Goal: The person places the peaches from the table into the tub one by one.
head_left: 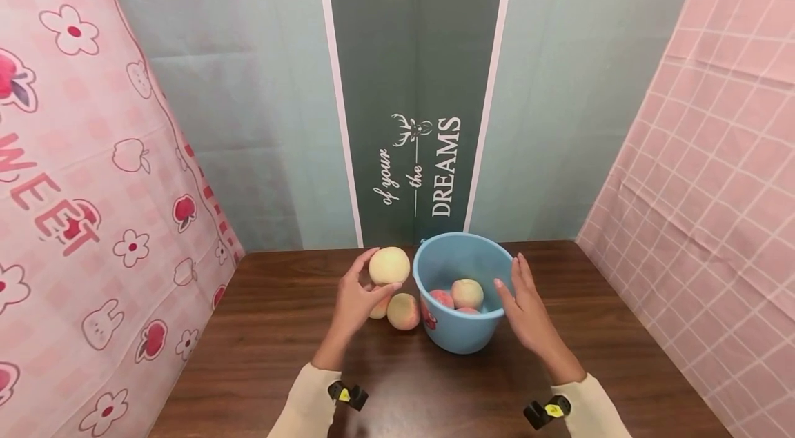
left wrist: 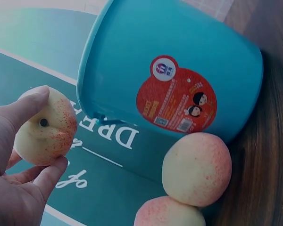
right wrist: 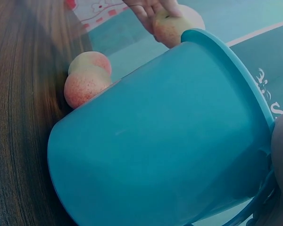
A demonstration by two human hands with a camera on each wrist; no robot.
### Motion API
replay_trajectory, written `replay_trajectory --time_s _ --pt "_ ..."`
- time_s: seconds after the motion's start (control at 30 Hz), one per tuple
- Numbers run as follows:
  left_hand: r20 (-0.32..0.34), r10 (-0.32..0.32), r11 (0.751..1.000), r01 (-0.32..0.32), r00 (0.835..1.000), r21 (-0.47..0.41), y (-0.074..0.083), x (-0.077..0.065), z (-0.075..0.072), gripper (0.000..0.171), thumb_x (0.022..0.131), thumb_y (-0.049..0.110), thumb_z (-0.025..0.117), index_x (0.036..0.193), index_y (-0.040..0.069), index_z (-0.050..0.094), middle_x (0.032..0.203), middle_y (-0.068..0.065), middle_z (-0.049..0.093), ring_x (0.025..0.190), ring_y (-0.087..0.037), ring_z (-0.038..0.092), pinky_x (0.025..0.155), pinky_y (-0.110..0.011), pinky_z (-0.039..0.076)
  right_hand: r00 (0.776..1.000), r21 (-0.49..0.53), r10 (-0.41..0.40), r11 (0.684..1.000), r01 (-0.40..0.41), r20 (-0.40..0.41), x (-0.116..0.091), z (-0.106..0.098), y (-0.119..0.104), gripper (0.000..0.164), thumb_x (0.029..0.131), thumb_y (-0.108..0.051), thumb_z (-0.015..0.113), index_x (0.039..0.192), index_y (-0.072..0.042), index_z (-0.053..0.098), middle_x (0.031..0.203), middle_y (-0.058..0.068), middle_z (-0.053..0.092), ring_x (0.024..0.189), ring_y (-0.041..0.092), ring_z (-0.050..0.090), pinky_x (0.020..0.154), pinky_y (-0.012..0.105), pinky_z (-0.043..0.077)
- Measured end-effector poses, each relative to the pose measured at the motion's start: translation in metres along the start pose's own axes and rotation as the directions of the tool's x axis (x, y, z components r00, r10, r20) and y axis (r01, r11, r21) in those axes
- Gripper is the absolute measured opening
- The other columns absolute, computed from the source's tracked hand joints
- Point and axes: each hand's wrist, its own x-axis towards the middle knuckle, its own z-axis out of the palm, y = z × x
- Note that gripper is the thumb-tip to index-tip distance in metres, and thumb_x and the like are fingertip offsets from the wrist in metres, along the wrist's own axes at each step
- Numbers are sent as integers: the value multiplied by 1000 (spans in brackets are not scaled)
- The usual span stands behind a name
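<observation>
My left hand (head_left: 355, 300) holds a pale yellow peach (head_left: 389, 265) between thumb and fingers, raised just left of the bucket's rim. In the left wrist view this peach (left wrist: 54, 134) shows red speckles and a small dark spot. The light blue bucket (head_left: 461, 340) stands upright with several peaches (head_left: 467, 294) inside. My right hand (head_left: 529, 314) is at the bucket's right rim, fingers straight, thumb overlapping the opening. Two more peaches (head_left: 404, 312) sit together left of the bucket, one partly hidden behind my left hand.
The bucket stands on a dark wooden table (head_left: 261, 341). Behind it hangs a grey-green cloth (head_left: 416, 45) with white lettering. Pink printed cloth (head_left: 81, 183) borders the left side, and a pink checked cloth (head_left: 714, 183) borders the right. The bucket's handle (right wrist: 254, 207) hangs near its rim.
</observation>
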Motion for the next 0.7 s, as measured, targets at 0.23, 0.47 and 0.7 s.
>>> replay_trajectory --time_s 0.23,0.47,0.7 --pt "30 -8 1000 8 1000 -13 10 -1 8 78 71 27 95 141 23 59 138 -2 60 116 -28 64 93 -46 57 1000 6 -4 1000 4 -1 0 -1 -2 77 109 -41 42 161 -4 0 169 14 -10 150 51 8 110 74 20" --pt "46 23 999 -21 999 -38 16 0 14 78 72 22 95 141 19 59 137 -1 61 115 -31 63 89 -49 58 1000 9 -6 1000 6 -4 1 -2 -2 77 109 -42 42 161 -3 1 169 14 -9 150 50 9 110 73 21" --pt "76 53 999 -52 996 -10 20 -1 18 79 72 22 95 141 22 58 141 2 59 124 -25 59 91 -42 57 1000 8 -12 1000 12 -9 -1 -2 -1 77 109 -42 42 161 -1 2 169 16 -9 150 52 9 109 74 20"
